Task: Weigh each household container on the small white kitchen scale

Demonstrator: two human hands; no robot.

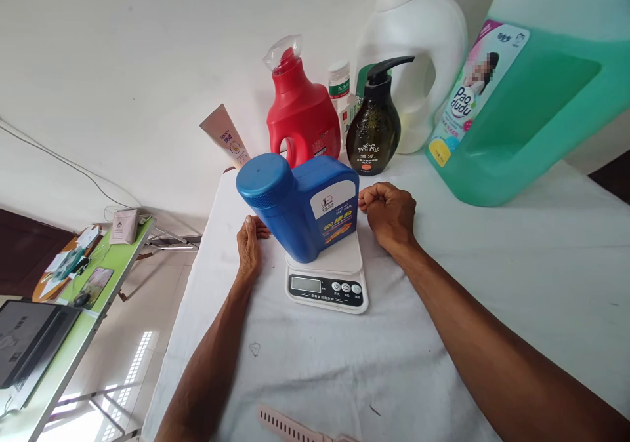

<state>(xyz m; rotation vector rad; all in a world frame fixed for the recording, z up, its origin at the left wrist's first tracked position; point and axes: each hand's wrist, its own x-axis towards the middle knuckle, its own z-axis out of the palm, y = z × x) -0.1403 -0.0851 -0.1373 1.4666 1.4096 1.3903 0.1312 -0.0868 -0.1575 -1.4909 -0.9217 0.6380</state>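
A blue plastic bottle (305, 206) with a wide blue screw cap and a yellow-lettered label stands on a white digital kitchen scale (327, 291). The scale's display looks blank, with several buttons to its right. To the left of the bottle, my left hand (251, 245) rests on the white cloth, fingers loosely stretched and pointing inward, with nothing seen in it. My right hand (390, 216) lies on the cloth just right of the bottle, curled into a fist. Whether its knuckles touch the bottle I cannot tell. Nothing shows inside the fist.
Behind the scale stand a pink tube (226, 137), a red jug (305, 117), a small white bottle (339, 81), a dark pump bottle (373, 124), a large white jug (438, 35) and a green-liquid jug (531, 120). A pink strap (290, 427) lies in front. A green table (115, 258) holds a laptop (29, 340).
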